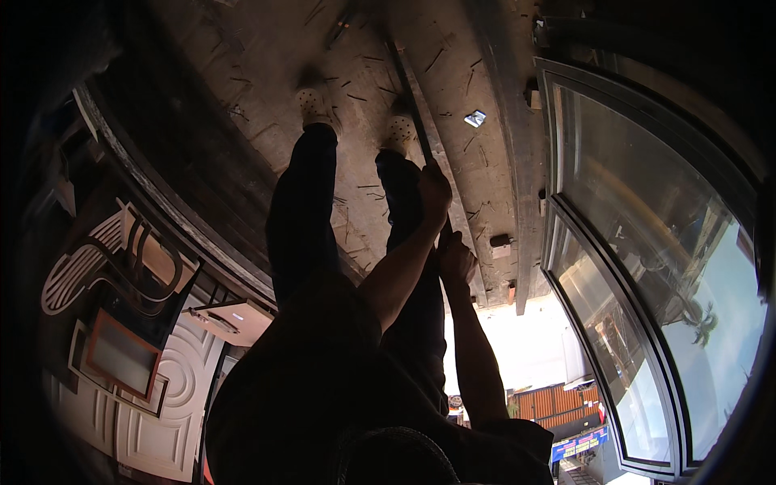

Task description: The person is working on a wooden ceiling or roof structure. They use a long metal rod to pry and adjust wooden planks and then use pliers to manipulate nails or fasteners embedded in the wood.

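Observation:
A long, thin dark bar runs from the floor beyond my feet back toward my body. My left hand is closed around it beside my right shin. Nearer to me, my right hand is also closed around the bar's near part, where the fingers and shadow hide its end. The bar passes close to my right shoe; my left shoe stands apart on the floor. Just right of the bar, a long pale strip lies along the floor.
Glazed dark-framed panels lean on the right beside a long beam. A small block, a shiny packet and scattered slivers lie on the floor. At left are a dark bench-like edge, chairs and a white panelled door.

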### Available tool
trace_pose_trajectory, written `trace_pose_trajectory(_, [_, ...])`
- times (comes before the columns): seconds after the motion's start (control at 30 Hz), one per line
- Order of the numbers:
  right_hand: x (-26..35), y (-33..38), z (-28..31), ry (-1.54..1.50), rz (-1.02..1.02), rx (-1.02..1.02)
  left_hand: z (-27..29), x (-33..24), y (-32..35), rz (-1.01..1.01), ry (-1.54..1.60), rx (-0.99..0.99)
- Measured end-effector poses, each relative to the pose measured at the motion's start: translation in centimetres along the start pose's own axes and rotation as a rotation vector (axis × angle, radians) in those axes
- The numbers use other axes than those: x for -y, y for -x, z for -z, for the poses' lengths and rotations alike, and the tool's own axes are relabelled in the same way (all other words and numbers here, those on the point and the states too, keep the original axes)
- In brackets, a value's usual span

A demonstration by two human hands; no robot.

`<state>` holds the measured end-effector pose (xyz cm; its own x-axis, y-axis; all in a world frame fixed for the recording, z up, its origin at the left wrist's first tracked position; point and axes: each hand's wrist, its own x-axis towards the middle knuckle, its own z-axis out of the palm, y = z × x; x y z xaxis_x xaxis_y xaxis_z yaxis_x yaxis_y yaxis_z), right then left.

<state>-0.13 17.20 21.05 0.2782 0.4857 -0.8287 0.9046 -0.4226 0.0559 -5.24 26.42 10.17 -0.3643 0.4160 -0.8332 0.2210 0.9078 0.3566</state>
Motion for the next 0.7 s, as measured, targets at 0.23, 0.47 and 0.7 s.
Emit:
trace_pose_trajectory(0.23, [-3.9, -2.7, 2.0, -0.031, 0.005, -0.001, -5.1, -0.1, -1.4, -0.121, 0.073, -0.215])
trace_pose_trajectory(0.47, [-3.4, -2.8, -1.9, -0.039, 0.005, -0.081, -4.0, 1.3, -1.1, -0.165, 0.063, -0.158])
trace_pose_trajectory(0.7, [-3.3, -2.8, 1.2, -0.037, 0.060, -0.038, -4.1, 1.7, -0.7, -0.389, -0.093, -0.235])
